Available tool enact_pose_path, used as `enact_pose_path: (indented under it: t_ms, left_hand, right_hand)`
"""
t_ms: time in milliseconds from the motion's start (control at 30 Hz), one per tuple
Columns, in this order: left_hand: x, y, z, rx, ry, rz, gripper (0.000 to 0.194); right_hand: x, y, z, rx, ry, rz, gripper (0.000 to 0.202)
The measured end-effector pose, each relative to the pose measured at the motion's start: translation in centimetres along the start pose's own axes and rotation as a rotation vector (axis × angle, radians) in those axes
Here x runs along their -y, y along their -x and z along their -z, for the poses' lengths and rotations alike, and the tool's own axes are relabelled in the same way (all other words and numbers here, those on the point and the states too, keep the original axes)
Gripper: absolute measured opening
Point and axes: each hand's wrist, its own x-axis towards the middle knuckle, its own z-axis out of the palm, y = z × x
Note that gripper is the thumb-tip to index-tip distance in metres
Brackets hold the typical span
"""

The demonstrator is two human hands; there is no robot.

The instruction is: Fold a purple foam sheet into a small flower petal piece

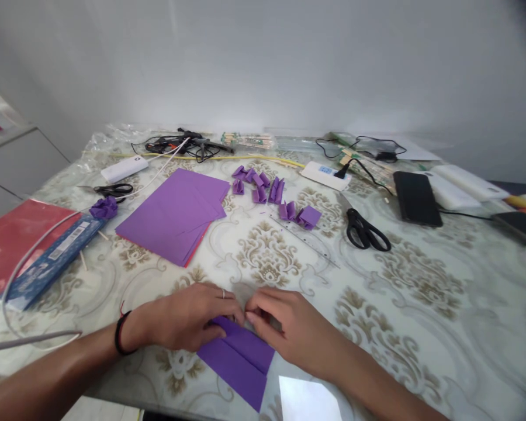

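Observation:
A sheet of purple paper (239, 368) with a lengthwise crease lies at the table's near edge, one strip of it folded over. My left hand (193, 316), with a ring and a dark wristband, grips the paper's far left part, thumb on top and fingers curled. Close beside it, my right hand (284, 324) is closed with thumb and fingers pinched at the far edge of the same paper. The fingertips of both hands nearly meet there and partly hide that edge. A white piece of paper (309, 400) lies below my right wrist.
A stack of purple sheets (170, 216) lies left of centre. Several folded purple pieces (258, 186) sit behind, near a clear ruler (307, 242). Black scissors (366, 231), a phone (416, 199) and a power strip (326, 175) are at right. A red-and-blue paper pack (39, 251) lies left.

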Motion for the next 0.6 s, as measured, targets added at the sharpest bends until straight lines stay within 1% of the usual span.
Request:
enact_pose_path:
  t_ms: [133, 300, 433, 600]
  left_hand:
    - [0.03, -0.05, -0.20, -0.039, 0.009, 0.034, 0.032]
    - [0.35, -0.34, -0.52, -0.161, 0.041, 0.006, 0.018]
    - [0.49, -0.36, -0.80, -0.244, 0.001, 0.087, 0.008]
    - [0.25, -0.34, -0.84, -0.267, 0.033, 0.176, 0.006]
  right_hand:
    - [0.10, 0.00, 0.06, -0.018, -0.015, -0.004, 0.018]
    - [0.00, -0.20, 0.07, -0.077, -0.008, -0.016, 0.017]
    - [0.18, -0.23, 0.37, -0.098, -0.027, -0.038, 0.020]
    - [0.31, -0.07, 0.65, -0.113, -0.041, -0.071, 0.023]
